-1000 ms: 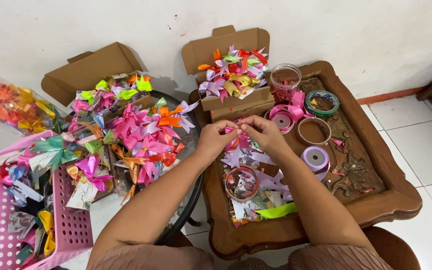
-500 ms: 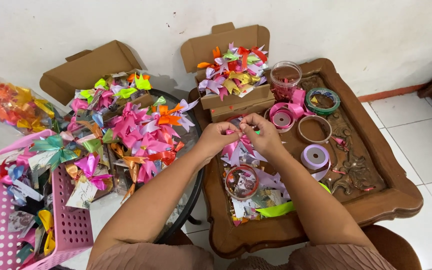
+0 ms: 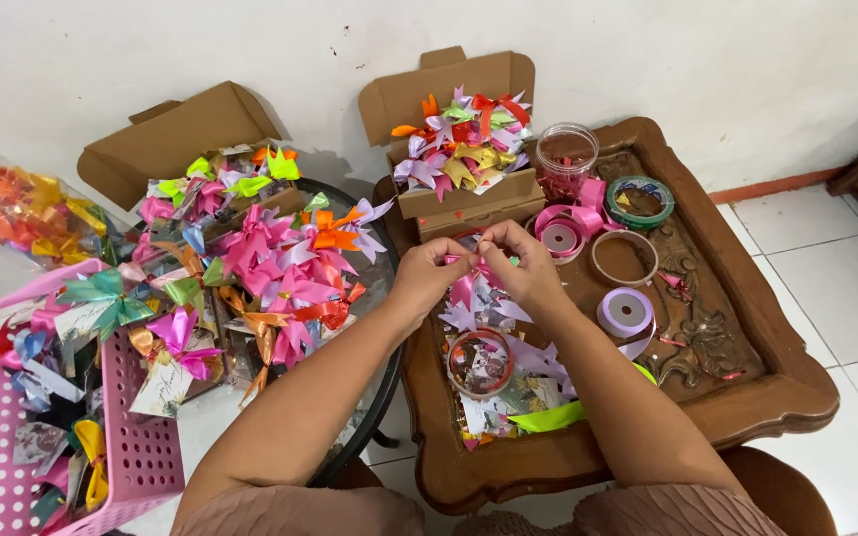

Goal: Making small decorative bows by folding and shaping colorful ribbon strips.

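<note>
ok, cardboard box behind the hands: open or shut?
Open. The cardboard box has its lid flap standing up against the wall, and ribbon bows fill it.

White wall (image 3: 707, 60), tiled floor (image 3: 846, 298)

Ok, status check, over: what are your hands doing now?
Left hand and right hand together, pinching a small pink ribbon bow. Above the wooden tray table. Ribbon spools, cut scraps close underneath.
</note>
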